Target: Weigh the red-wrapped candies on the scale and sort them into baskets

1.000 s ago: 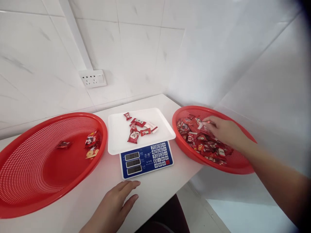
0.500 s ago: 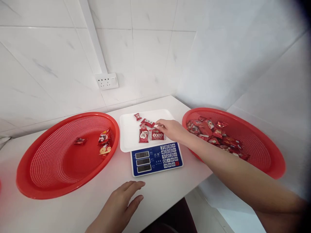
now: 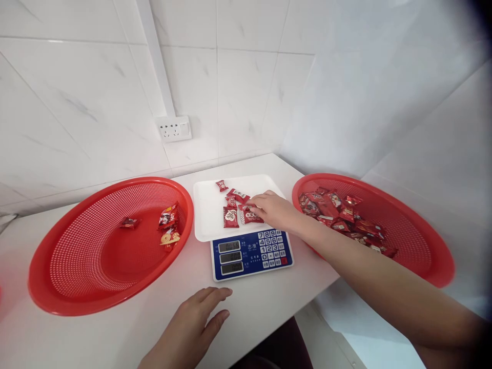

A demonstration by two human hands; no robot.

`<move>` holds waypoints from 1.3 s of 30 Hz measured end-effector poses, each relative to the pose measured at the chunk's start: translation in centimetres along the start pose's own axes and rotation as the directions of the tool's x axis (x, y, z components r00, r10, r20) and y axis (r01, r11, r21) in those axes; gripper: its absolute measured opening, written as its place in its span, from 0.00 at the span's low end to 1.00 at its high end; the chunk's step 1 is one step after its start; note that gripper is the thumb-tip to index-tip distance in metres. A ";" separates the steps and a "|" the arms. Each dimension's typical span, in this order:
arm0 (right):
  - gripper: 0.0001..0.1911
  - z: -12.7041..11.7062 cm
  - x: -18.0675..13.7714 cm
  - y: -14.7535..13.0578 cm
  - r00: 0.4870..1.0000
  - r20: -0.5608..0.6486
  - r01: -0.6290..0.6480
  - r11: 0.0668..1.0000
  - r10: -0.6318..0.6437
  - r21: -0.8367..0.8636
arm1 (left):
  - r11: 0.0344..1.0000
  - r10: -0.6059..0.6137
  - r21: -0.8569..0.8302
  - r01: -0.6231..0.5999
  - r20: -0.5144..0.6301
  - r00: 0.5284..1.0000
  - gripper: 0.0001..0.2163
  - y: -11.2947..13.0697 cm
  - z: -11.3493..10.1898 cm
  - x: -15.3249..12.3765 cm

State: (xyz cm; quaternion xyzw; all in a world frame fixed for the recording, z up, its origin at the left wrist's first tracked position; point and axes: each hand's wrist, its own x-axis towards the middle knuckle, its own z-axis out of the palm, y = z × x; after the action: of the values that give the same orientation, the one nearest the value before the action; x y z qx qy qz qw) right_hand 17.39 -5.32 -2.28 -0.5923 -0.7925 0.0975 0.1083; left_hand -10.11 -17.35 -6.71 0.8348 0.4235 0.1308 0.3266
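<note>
My right hand (image 3: 274, 209) reaches over the white tray (image 3: 205, 205) of a digital scale (image 3: 251, 256). Its fingers are bent and closed at the top of a red wrapped candy (image 3: 250, 215), partly covering it. Several other red packets lie flat on the tray: a square one (image 3: 230, 217), a small round-marked one (image 3: 231, 201), an oblong one (image 3: 238, 196) and a small one (image 3: 221, 185) farther back. My left hand (image 3: 196, 323) rests above the table in front of the scale, fingers apart, holding nothing.
A red mesh basket (image 3: 49, 266) on the left holds a few wrapped snacks (image 3: 169, 225). On the right, another red basket (image 3: 430, 256) holds a pile of red packets (image 3: 338, 210), with my right forearm across its near side. A wall socket (image 3: 173, 129) is behind.
My right hand has lowered slightly onto the front candy on the tray. The scale's top reading has changed. The view has shifted a little; my left hand keeps its pose.
</note>
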 end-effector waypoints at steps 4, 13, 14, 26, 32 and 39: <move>0.20 0.2 1.3 -1.6 0.995 0.004 0.101 0.995 -0.101 0.029 | 1.000 0.003 0.000 -0.003 -0.013 1.000 0.14 0.0 0.0 -0.1; 0.19 1.7 5.6 -1.9 0.983 -0.052 0.181 0.976 -0.176 0.120 | 0.998 -0.064 -0.018 0.065 0.049 0.997 0.14 0.0 -0.6 -0.8; 0.20 1.7 6.3 -1.8 0.983 -0.066 0.177 0.981 -0.172 0.081 | 0.997 -0.068 -0.023 0.070 0.053 0.996 0.14 0.0 -0.7 -0.9; 0.29 1.8 9.2 -0.7 0.989 0.111 0.098 0.995 -0.098 0.007 | 0.990 -0.130 -0.042 0.136 0.118 0.984 0.15 0.3 -0.6 -1.2; 0.29 1.2 6.8 0.5 0.984 0.103 0.137 0.989 -0.143 0.064 | 0.989 -0.126 -0.050 0.136 0.153 0.980 0.15 0.3 -0.5 -0.8; 0.24 0.6 5.9 0.3 0.983 -0.003 0.183 0.980 -0.183 0.076 | 0.992 -0.109 -0.048 0.118 0.161 0.981 0.15 0.4 -0.2 -0.4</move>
State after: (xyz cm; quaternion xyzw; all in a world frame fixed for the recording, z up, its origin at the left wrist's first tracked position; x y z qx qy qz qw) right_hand 15.90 0.44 -2.60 -0.5122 -0.8394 0.1186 0.1377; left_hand -10.17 -17.75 -6.32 0.8072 0.4394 0.0573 0.3898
